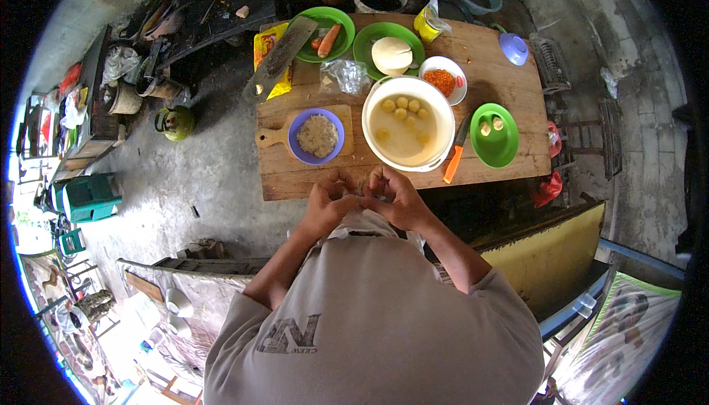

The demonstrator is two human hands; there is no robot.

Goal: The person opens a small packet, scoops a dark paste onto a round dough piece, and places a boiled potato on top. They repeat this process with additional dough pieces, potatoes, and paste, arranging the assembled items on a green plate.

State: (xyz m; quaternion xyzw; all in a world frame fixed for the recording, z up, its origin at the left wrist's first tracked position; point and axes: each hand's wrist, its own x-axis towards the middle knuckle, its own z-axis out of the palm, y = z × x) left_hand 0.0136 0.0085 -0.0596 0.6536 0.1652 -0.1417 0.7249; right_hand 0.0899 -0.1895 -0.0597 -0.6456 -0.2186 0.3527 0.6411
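At the table's near edge my left hand (332, 202) and my right hand (397, 198) meet, fingers bent and pinched together. Whatever is between the fingertips is too small and hidden to name. Just beyond, a purple bowl (342, 139) of pale, crumbly food (317, 135) rests on a wooden cutting board (272, 137). A white tub (448, 121) to its right has cloudy liquid with several yellowish balls (401, 112) in it. Beside the tub lies an orange-handled knife (454, 163), and a green plate (504, 152) carries a few small pale pieces (491, 125).
Farther back on the wooden table (528, 95) are a cleaver (284, 58), a green plate with carrots (329, 40), a round white block (391, 56) on another green plate, a bowl of orange bits (439, 81) and a clear plastic bag (346, 77). A green gas cylinder (176, 123) stands left.
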